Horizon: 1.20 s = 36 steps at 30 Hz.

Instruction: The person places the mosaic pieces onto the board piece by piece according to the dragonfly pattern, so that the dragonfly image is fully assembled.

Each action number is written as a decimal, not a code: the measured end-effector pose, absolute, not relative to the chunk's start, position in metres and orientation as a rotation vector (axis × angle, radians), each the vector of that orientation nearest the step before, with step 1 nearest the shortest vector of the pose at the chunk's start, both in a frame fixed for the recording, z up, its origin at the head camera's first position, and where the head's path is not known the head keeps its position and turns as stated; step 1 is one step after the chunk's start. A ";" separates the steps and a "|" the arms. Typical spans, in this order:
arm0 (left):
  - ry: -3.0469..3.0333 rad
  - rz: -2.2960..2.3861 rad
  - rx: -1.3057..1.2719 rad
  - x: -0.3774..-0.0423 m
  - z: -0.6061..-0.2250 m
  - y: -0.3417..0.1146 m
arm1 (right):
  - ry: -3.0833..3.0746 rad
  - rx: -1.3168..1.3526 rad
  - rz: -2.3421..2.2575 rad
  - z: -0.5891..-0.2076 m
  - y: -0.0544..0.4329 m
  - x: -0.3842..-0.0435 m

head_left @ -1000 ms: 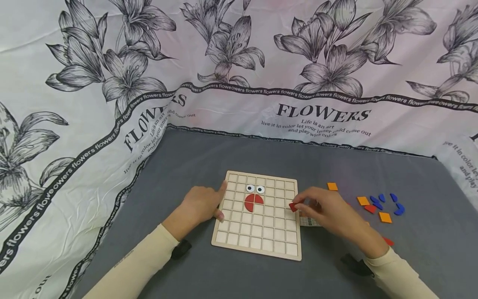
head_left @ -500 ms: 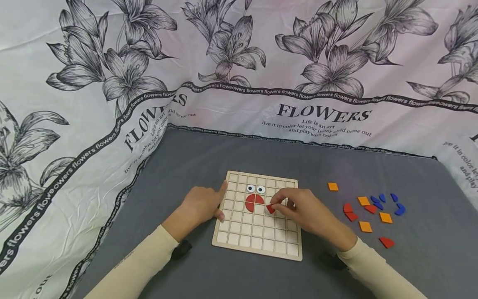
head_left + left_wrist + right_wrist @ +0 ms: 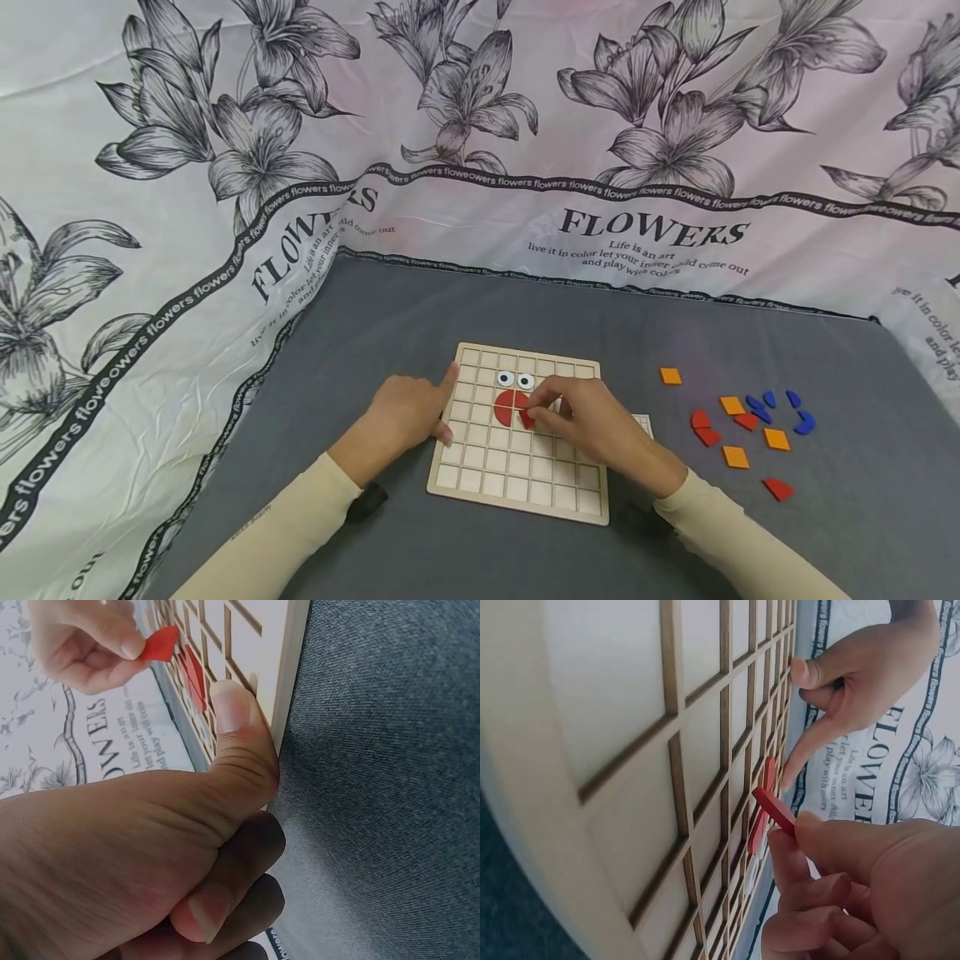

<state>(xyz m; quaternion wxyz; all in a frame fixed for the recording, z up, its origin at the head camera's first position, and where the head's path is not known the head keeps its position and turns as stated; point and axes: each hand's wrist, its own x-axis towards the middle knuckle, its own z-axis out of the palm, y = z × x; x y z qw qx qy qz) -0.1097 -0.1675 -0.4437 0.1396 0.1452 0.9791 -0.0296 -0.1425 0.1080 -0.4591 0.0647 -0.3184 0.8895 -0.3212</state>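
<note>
What the right grip (image 3: 583,417) pinches, a red piece (image 3: 775,811), slants toward the board (image 3: 517,464).

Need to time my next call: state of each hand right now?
Left hand: open, thumb and forefinger touching the wooden board at its left edge.
Right hand: closed, pinching a red piece.

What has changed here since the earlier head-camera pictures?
The right hand, pinching a red piece, moved left from the board's right edge to the placed red pieces below the eye pieces. Nothing was let go. The left hand stayed at the board's left edge.
</note>
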 end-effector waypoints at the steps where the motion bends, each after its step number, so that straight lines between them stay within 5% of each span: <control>1: 2.829 -0.084 0.421 -0.110 -0.444 -0.167 | 2.683 -0.950 -0.974 -0.460 0.107 -0.143; 36: 2.806 -0.047 0.412 -0.109 -0.442 -0.168 | 2.768 -0.883 -0.845 -0.462 0.092 -0.137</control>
